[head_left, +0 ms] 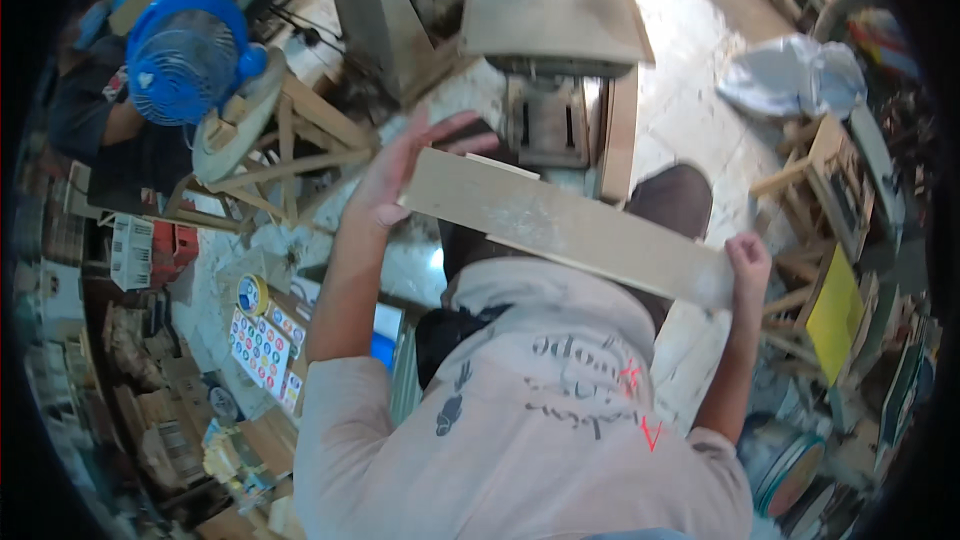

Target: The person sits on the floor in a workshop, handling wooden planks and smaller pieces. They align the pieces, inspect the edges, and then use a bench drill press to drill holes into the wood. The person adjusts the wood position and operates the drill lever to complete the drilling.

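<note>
A long pale wooden board (570, 225) lies slanted across my lap, its left end farther from me than its right. Thin pale wood edges stick out from beneath it on both long sides. My left hand (400, 165) is at the board's left end, palm against the edge and fingers stretched forward. Between those fingers sits a dark flat strip (472, 135), whose kind I cannot make out. At the other end, my right hand (748, 258) has its fingers curled closed around the board's corner.
Ahead stands a machine with a flat top (550, 25). A blue fan (188, 55) and a wooden stand are at far left, beside another person's arm (122, 125). Wooden frames (835, 190) and a yellow panel (835, 315) line the right. A tape roll (252, 294) lies left.
</note>
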Demonstrator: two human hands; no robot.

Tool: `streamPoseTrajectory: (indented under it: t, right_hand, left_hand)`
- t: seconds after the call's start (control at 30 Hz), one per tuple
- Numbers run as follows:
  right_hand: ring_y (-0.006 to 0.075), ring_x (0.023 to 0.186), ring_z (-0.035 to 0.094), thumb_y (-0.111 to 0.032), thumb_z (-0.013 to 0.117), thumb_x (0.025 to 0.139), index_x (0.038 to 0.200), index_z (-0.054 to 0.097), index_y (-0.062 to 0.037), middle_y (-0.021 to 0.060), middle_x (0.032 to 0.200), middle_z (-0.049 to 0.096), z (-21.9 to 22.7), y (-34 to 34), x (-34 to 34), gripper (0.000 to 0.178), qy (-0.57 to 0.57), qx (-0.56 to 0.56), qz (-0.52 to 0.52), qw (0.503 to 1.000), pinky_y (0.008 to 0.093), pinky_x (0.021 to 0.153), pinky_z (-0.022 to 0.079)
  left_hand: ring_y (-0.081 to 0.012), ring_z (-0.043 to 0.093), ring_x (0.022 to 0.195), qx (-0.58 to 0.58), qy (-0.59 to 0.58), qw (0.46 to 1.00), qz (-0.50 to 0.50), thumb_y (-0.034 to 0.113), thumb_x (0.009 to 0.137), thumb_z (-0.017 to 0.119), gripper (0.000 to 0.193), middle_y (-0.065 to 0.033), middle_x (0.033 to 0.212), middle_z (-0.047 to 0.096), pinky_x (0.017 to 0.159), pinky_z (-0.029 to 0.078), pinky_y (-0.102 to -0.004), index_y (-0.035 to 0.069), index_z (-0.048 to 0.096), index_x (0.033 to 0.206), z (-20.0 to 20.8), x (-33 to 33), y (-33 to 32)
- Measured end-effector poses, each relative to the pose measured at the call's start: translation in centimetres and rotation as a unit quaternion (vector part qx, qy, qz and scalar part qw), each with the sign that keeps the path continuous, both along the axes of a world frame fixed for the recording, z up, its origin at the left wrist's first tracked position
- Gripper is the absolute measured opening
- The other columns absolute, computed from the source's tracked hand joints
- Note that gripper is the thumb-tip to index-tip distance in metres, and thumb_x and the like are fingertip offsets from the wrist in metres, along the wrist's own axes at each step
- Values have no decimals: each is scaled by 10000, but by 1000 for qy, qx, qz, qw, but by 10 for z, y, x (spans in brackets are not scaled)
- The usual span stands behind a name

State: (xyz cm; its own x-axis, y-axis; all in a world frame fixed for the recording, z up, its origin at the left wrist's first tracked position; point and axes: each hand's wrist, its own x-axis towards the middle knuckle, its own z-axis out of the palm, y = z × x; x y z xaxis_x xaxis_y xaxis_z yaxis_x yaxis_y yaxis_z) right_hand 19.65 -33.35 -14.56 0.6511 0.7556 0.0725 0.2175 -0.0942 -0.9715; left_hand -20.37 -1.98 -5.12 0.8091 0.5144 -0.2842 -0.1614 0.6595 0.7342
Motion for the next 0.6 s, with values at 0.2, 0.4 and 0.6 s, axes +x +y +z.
streamPoseTrajectory:
  t: [0.2, 0.4, 0.6]
  right_hand:
    - [58, 662, 508, -299, 522, 974, 812, 575, -73, -36, 717, 544, -51, -34, 36, 283, 205, -133, 65, 967, 204, 629, 413]
    - [78, 593, 502, -591, 307, 982, 764, 538, -99, -23, 659, 516, -37, -27, 15, 585, 383, -147, 81, 908, 207, 571, 419]
    - [51, 543, 431, -526, 421, 981, 689, 528, -111, -50, 597, 487, -34, -10, 20, 518, 197, -255, 10, 946, 220, 524, 328]
  left_hand:
    - [-207, 661, 954, -70, 148, 984, -76, 626, 947, 328, 719, -154, 1051, 666, 825, 530, -339, 60, 458, 1373, -110, -6, -45]
    - [-189, 667, 867, -119, 123, 984, -44, 570, 967, 304, 673, -145, 952, 674, 768, 529, -305, 9, 558, 1239, -113, 0, -50]
    - [-129, 649, 775, 29, 216, 976, -11, 371, 1003, 432, 444, -83, 843, 681, 736, 496, -253, -8, 658, 1043, -127, -2, -62]
